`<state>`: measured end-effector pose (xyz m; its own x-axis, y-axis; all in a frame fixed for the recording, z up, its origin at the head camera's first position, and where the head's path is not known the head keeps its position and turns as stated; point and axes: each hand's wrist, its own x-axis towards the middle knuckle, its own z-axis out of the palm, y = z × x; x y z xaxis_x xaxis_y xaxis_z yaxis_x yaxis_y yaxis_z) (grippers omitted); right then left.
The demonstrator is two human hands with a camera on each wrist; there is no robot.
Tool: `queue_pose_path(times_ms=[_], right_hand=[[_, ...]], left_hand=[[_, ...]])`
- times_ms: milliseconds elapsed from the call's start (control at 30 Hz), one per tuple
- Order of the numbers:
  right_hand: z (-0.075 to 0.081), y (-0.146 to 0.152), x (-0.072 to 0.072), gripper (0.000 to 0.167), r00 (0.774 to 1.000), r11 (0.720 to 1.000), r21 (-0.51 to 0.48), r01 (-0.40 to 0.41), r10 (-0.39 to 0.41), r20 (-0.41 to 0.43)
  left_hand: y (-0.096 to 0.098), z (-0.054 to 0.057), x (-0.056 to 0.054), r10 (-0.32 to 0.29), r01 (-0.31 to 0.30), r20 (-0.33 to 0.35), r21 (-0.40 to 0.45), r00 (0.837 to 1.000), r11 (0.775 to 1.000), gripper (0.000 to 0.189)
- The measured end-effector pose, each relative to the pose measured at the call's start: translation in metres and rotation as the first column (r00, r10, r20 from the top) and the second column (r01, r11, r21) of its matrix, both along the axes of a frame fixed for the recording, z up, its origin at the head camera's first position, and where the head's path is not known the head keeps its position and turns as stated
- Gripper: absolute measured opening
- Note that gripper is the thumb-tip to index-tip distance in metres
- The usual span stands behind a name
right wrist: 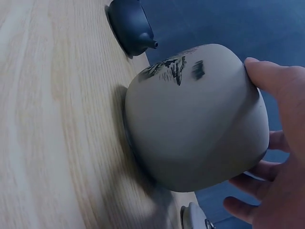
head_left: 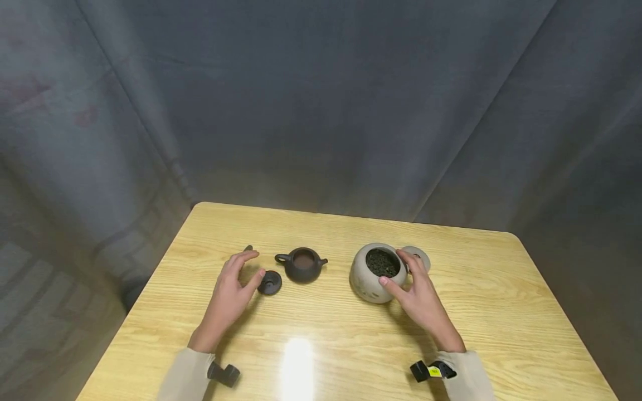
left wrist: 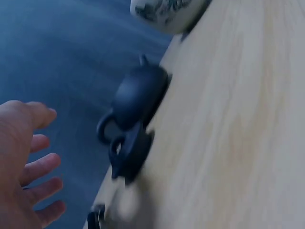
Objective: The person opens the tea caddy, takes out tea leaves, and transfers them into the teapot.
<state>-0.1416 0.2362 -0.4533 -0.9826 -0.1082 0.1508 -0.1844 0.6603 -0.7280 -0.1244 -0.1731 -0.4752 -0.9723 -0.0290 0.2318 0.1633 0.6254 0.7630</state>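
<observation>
Currently, the tea jar is right of the dark teapot, gripped by the right hand; a slipping grip could spill its leaves. The left hand, loosely spread, might knock the nearby teapot lid.

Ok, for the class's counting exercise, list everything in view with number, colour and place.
Table: 1, light wood, under the items
Backdrop: count unclear, blue-grey, behind the table
Teapot: 1, dark, mid-table
Teapot lid: 1, dark, left of the teapot, nearer the person
Jar: 1, grey, right of the teapot
Leaves: uncountable, dark green, inside the jar
Jar lid: 1, grey, right of the jar, partly hidden
Unidentified item: 1, dark, left of the teapot, mostly hidden
Wrist devices: 2, black
Sleeves: 2, beige
Left hand: 1, bare, near the teapot lid
Right hand: 1, bare, on the jar
</observation>
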Motion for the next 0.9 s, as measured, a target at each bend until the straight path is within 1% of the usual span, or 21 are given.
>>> queue_pose_path(times_ms=[100, 200, 367, 467, 567, 667, 767, 833, 900], right_hand=[[-0.001, 0.000, 0.001, 0.082, 1.000, 1.000, -0.012, 0.003, -0.003, -0.002], [-0.001, -0.001, 0.001, 0.082, 1.000, 1.000, -0.021, 0.006, -0.006, 0.002], [-0.001, 0.001, 0.002, 0.081, 1.000, 0.999, -0.033, 0.015, -0.014, 0.005], [-0.002, 0.001, 0.002, 0.081, 1.000, 0.999, -0.043, 0.017, -0.017, 0.006], [-0.003, 0.002, 0.001, 0.081, 1.000, 0.999, -0.050, 0.015, -0.014, 0.011], [-0.004, 0.001, 0.000, 0.082, 1.000, 0.998, -0.059, 0.014, -0.013, 0.014], [-0.004, 0.001, 0.000, 0.082, 1.000, 0.998, -0.061, 0.015, -0.014, 0.015], [-0.004, 0.001, 0.000, 0.082, 1.000, 0.998, -0.063, 0.016, -0.015, 0.017], [-0.005, 0.001, 0.000, 0.081, 1.000, 0.998, -0.064, 0.016, -0.015, 0.018]], left_hand=[[-0.013, -0.005, 0.002, 0.032, -0.032, 0.002, -0.009, 0.999, 0.999, 0.047], [-0.023, -0.008, 0.003, 0.066, -0.066, 0.009, -0.022, 0.998, 0.998, 0.044], [-0.035, -0.007, 0.005, 0.128, -0.124, 0.054, -0.079, 0.990, 0.989, 0.039], [-0.039, -0.005, 0.007, 0.164, -0.154, 0.064, -0.135, 0.984, 0.979, 0.035], [-0.041, -0.005, 0.010, 0.191, -0.178, 0.048, -0.204, 0.980, 0.963, 0.030], [-0.043, -0.006, 0.012, 0.205, -0.186, 0.046, -0.268, 0.978, 0.945, 0.025], [-0.045, -0.006, 0.014, 0.213, -0.172, 0.109, -0.305, 0.971, 0.937, 0.024], [-0.045, -0.007, 0.015, 0.220, -0.159, 0.165, -0.319, 0.962, 0.934, 0.026], [-0.045, -0.007, 0.017, 0.233, -0.154, 0.214, -0.331, 0.949, 0.931, 0.029]])
